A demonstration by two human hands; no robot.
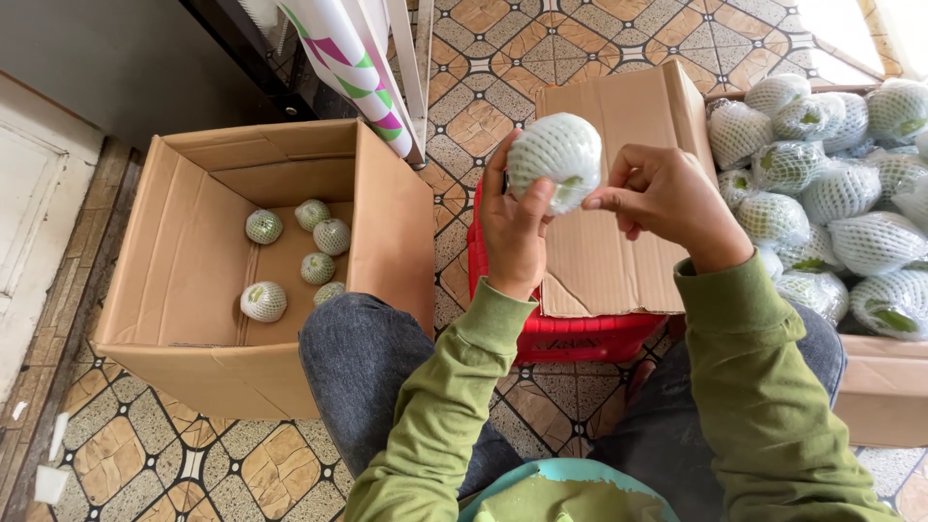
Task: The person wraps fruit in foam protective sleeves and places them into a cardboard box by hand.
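My left hand (512, 227) grips a green fruit wrapped in a white foam net (554, 159), held up in front of me. My right hand (662, 198) pinches the net at the fruit's right side with its fingertips. Both arms wear green sleeves. Below the hands lies a flat piece of cardboard (619, 242) resting on a red plastic crate (580, 338).
An open cardboard box (184, 280) on my left holds several netted fruits (263, 302). A second box (884, 387) on my right is heaped with netted fruits (831, 184). My knees in jeans frame the crate. The floor is patterned tile; a rolled sheet (353, 72) leans at the back.
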